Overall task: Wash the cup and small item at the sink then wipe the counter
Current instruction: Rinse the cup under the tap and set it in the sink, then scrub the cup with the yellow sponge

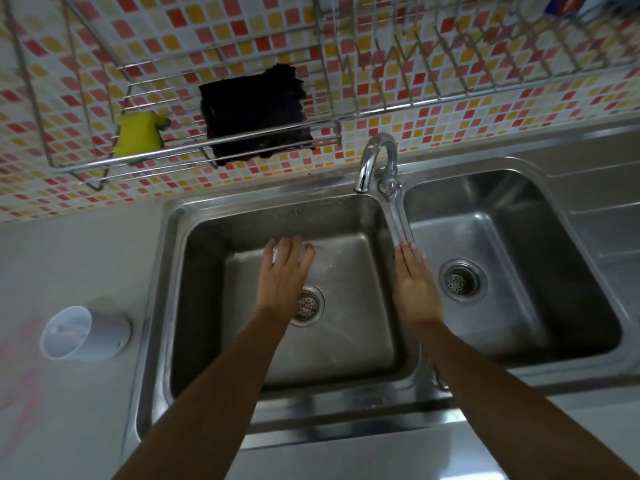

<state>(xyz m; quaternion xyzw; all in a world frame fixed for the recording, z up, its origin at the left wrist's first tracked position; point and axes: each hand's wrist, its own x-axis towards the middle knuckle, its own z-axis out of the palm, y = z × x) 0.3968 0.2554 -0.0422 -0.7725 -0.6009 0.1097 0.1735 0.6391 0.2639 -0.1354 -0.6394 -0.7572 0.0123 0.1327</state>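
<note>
A white plastic cup point(86, 332) stands on the pale counter point(69, 393) left of the sink. My left hand point(285, 271) reaches into the left basin point(346, 341) with its fingers curled around a small clear item point(320, 259) that is blurred and mostly hidden. My right hand point(414, 282) is flat with fingers straight, hovering over the divider between the two basins, holding nothing. The chrome tap point(375, 161) rises behind the divider with its spout over the left basin. No water stream is visible.
A wire rack point(194, 152) on the tiled wall holds a yellow sponge point(138, 133) and a dark cloth point(256, 112). A dish rack point(485, 64) hangs to the right. The right basin point(554, 306) and a steel drainboard point(606, 209) lie beyond.
</note>
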